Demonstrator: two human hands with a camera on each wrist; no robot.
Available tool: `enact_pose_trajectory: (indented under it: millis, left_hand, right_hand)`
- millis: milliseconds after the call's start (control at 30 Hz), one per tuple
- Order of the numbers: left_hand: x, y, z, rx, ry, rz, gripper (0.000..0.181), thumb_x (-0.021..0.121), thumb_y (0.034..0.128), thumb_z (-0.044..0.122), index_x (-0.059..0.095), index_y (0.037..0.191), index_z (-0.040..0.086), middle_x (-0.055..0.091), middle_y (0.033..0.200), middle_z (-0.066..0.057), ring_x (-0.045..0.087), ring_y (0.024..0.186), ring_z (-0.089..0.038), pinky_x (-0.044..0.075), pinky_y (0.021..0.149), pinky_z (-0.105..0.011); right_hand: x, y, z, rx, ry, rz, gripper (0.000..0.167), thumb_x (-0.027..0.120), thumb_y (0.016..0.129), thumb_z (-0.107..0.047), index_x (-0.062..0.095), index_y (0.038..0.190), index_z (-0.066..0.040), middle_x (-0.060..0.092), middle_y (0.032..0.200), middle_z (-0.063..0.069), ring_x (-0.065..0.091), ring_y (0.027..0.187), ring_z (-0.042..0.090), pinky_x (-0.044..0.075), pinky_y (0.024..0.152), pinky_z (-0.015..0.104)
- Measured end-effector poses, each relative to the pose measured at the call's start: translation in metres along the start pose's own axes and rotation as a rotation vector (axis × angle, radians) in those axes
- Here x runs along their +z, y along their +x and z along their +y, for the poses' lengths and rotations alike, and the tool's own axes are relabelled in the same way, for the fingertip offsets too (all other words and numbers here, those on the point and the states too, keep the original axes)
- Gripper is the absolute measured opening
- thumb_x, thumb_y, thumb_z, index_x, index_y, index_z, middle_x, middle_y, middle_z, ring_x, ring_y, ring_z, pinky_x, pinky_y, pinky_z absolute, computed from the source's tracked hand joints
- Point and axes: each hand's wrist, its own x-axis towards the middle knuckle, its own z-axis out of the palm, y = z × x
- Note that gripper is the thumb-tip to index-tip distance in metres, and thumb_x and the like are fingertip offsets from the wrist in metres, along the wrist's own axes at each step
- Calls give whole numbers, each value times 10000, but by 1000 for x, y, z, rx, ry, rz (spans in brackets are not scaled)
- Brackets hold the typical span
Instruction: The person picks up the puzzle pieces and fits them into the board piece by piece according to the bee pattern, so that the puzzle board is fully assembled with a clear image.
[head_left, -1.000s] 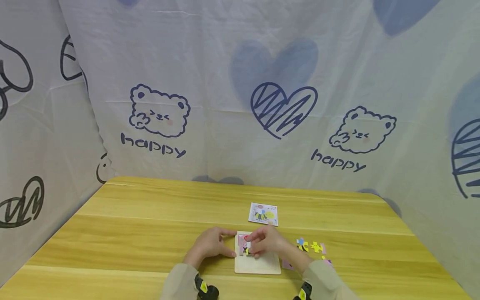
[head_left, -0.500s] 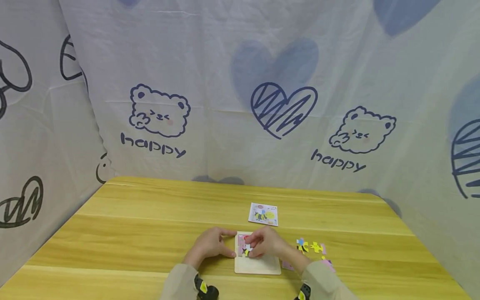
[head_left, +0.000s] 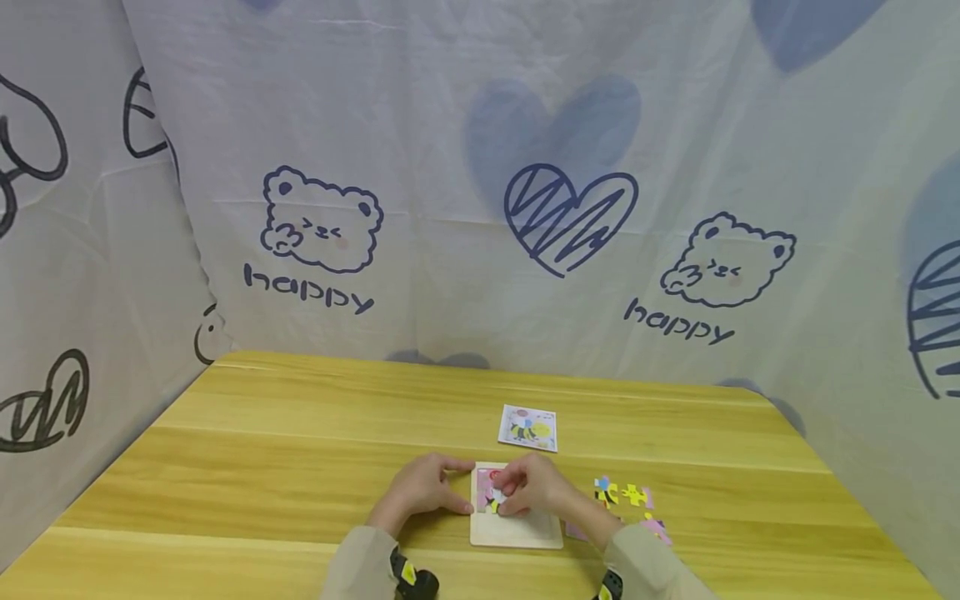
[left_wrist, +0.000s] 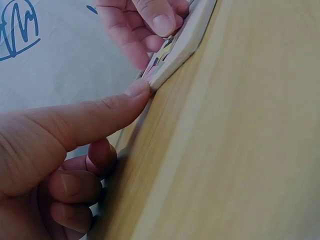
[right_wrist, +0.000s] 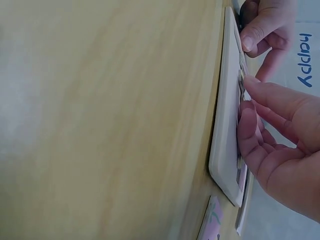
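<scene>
A pale wooden puzzle board (head_left: 517, 533) lies flat on the table. Pink jigsaw pieces (head_left: 482, 485) fill part of its upper left. My left hand (head_left: 423, 485) touches the board's left edge, index finger near the upper corner and thumb lower down. In the left wrist view that thumb (left_wrist: 115, 112) reaches out straight to the board, while the other fingers are bent. Over the board, my right hand (head_left: 536, 485) pinches a puzzle piece (right_wrist: 242, 87) between thumb and fingers, low against the board beside the placed pieces. The right fingers hide most of this piece.
Several loose puzzle pieces (head_left: 634, 496) lie on the wooden table (head_left: 300, 467) right of the board, some partly behind the right forearm. Beyond the board is a picture card (head_left: 528, 429) with a bee on it. A printed cloth (head_left: 450, 250) hangs behind the table.
My right hand has shifted only slightly over the board, staying on the puzzle piece. The left hand keeps its place at the edge. The head view has moved a little.
</scene>
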Motion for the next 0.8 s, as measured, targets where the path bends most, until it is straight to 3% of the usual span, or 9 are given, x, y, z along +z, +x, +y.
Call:
enact_pose_trajectory:
  millis: [333, 633, 800]
  left_hand:
    - [0, 0, 0, -3, 8, -2, 550, 817, 606, 225, 646, 1119, 123, 374, 541, 34, 329, 484, -104, 266, 457, -251]
    - [0, 0, 0, 4, 8, 1, 557, 816, 602, 223, 644, 1122, 122, 363, 528, 41, 316, 475, -98, 262, 451, -247]
    - [-1, 0, 0, 6, 14, 4, 556, 818, 599, 224, 647, 1117, 121, 365, 522, 43, 318, 467, -94, 259, 446, -244]
  right_hand:
    - [2, -1, -1, 4, -46, 9, 204, 745, 618, 81, 651, 797, 51, 537, 667, 8, 457, 568, 71, 383, 468, 172]
    - [2, -2, -2, -32, -92, -17, 242, 724, 645, 68, 669, 881, 67, 605, 719, 40, 505, 589, 88, 441, 509, 207]
    - [2, 0, -1, -83, -142, -30, 253, 727, 660, 49, 669, 905, 71, 590, 706, 31, 476, 562, 64, 408, 480, 187]
